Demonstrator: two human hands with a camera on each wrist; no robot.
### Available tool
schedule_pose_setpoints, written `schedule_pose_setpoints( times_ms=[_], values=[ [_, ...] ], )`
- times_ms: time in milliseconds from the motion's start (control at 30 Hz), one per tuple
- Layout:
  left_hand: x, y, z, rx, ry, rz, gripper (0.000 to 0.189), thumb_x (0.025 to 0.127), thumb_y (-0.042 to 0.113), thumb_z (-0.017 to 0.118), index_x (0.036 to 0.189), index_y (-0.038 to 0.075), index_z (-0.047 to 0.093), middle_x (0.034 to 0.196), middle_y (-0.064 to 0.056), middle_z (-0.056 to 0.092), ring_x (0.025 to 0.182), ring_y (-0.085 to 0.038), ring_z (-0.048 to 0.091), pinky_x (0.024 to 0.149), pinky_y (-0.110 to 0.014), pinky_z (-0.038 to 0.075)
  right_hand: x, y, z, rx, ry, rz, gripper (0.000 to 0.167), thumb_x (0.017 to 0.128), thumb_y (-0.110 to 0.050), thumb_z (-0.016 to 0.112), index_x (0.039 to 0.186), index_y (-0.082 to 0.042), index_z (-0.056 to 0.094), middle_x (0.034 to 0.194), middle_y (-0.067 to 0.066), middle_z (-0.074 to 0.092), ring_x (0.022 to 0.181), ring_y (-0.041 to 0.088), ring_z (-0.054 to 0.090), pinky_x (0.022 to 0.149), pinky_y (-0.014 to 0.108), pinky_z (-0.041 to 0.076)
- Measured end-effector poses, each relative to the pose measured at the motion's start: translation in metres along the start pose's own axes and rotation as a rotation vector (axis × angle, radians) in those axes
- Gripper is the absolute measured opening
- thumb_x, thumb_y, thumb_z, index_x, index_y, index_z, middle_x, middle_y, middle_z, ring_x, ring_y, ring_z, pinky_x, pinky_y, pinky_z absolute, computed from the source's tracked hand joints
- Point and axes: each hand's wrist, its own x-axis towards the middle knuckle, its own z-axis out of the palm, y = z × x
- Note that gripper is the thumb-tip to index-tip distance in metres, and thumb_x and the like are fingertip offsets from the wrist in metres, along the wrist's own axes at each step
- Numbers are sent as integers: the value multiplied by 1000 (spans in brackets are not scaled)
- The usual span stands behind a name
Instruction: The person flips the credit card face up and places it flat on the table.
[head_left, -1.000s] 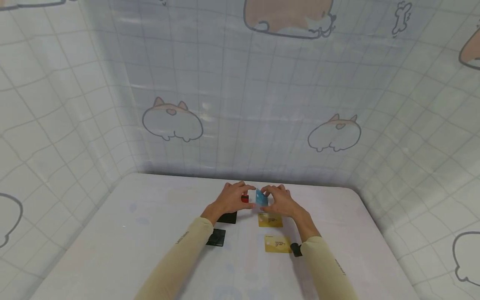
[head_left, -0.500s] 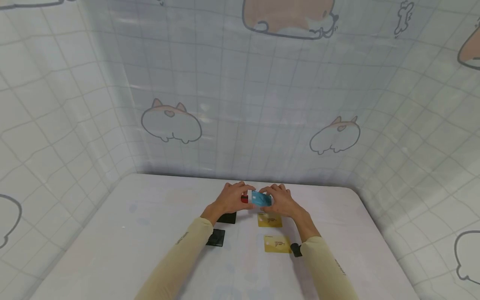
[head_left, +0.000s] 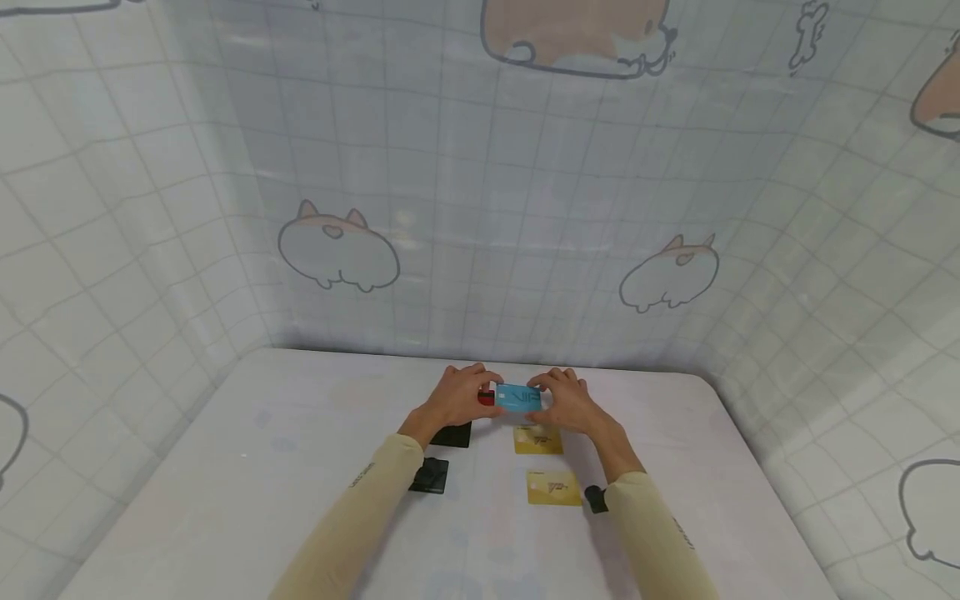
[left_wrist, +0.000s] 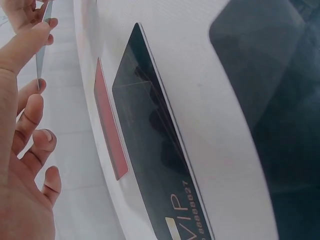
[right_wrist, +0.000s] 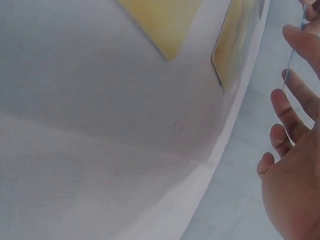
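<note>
A blue card (head_left: 518, 397) is held up over the far part of the table, its printed broad face toward the head camera. My left hand (head_left: 459, 395) pinches its left edge between thumb and fingertips. The right edge is pinched by my right hand (head_left: 566, 401) in the same way. In the left wrist view the card (left_wrist: 43, 55) shows nearly edge-on between thumb and index finger. The right wrist view has it as a thin line, with the other fingers of the right hand (right_wrist: 295, 145) spread loosely below.
A red card (left_wrist: 111, 132) lies beyond a black VIP card (left_wrist: 145, 115), with another black card (head_left: 430, 476) nearer. Two yellow cards, one far (head_left: 537, 439) and one near (head_left: 553, 487), lie to the right. Patterned curtains (head_left: 465, 208) surround the white table (head_left: 225, 500).
The blue card has turned from a steep slant to facing the head camera broadside. Both hands stay on it, now slightly farther apart. The cards on the table have not moved.
</note>
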Motion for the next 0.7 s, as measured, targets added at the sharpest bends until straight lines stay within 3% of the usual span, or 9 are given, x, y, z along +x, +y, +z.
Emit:
schedule_pose_setpoints(
  times_ms=[233, 400, 700],
  values=[
    [4, 3, 4, 5, -13, -34, 55, 84, 54, 76, 131, 26, 66, 96, 6, 57, 84, -10, 55, 88, -46, 41, 2, 8, 1, 33, 10, 42, 56, 80, -44, 82, 129, -22, 65, 119, 3, 59, 115, 27, 44, 98, 53, 32],
    [5, 10, 8, 37, -68, -57, 55, 86, 53, 74, 132, 25, 66, 103, 3, 61, 89, -12, 57, 88, -46, 41, -1, 14, 5, 73, 9, 86, 58, 79, -44, 83, 129, -20, 66, 116, 3, 61, 112, 27, 48, 100, 62, 33],
    [4, 21, 9, 75, -153, -112, 53, 88, 55, 71, 132, 24, 66, 115, 0, 61, 102, -20, 55, 94, -49, 40, -5, 19, 10, 149, -47, 110, 55, 82, -39, 82, 131, -20, 65, 115, 3, 63, 113, 28, 50, 101, 63, 34]
  ],
)
